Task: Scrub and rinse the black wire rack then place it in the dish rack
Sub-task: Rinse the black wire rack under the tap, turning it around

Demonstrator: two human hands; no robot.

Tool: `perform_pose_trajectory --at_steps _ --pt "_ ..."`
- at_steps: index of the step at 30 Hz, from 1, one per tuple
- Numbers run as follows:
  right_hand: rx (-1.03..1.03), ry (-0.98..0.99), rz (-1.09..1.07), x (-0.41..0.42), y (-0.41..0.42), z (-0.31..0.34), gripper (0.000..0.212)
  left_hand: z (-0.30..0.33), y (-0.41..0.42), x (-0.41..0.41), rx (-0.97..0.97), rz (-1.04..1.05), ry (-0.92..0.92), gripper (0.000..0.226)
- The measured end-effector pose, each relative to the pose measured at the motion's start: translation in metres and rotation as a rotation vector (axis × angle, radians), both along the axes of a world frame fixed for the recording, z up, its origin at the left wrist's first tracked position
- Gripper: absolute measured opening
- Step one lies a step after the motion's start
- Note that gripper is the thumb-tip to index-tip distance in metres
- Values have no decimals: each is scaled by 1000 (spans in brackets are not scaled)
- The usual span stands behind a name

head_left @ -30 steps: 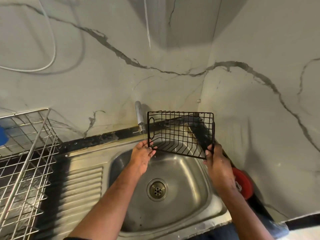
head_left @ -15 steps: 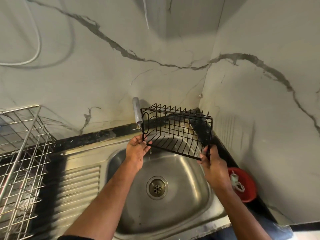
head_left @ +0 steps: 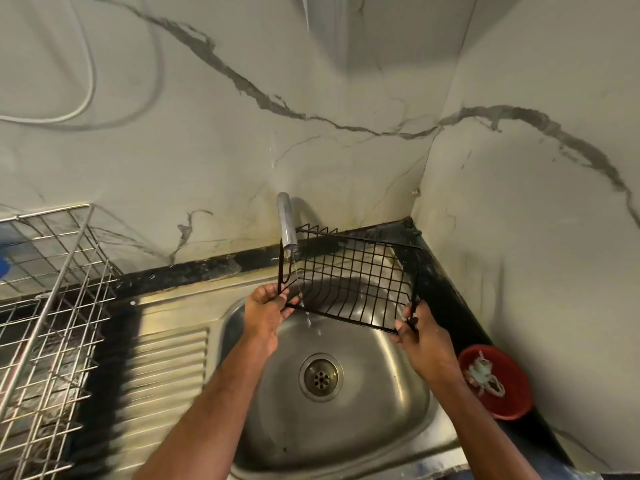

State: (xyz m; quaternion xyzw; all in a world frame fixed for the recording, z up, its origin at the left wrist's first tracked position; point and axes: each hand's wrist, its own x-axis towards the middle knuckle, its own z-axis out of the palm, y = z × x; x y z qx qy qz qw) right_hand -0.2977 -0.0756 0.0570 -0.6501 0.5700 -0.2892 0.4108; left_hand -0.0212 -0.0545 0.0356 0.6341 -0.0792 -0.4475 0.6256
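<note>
Stainless steel sink (head_left: 398, 420) lies nearest; above its basin the left hand (head_left: 265, 311) and right hand (head_left: 424, 341) each pinch a lower corner of the black wire rack (head_left: 349, 282), under the tap (head_left: 286, 221). The dish rack (head_left: 45, 306) is cut off at left.

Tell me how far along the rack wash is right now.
Scrubbing can't be judged from this view; no sponge or suds show. In hand: the left hand and right hand grip the black wire rack over the sink, its left end under a thin stream from the tap. Left: finish rinsing, then carry it to the dish rack on the left.
</note>
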Motion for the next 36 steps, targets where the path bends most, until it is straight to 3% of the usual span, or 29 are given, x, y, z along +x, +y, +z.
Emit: perform_pose_trajectory --at_steps 10,19,31,36 --pt "11 115 64 11 -2 17 3 8 50 4 47 44 -62 25" --pt "-75 73 -2 13 13 37 19 22 89 4 150 -62 -179 15" --pt "-83 133 19 21 24 37 21 55 134 0 26 94 -10 14" --pt "-63 168 40 31 31 32 23 61 150 -1 -14 98 -46 16"
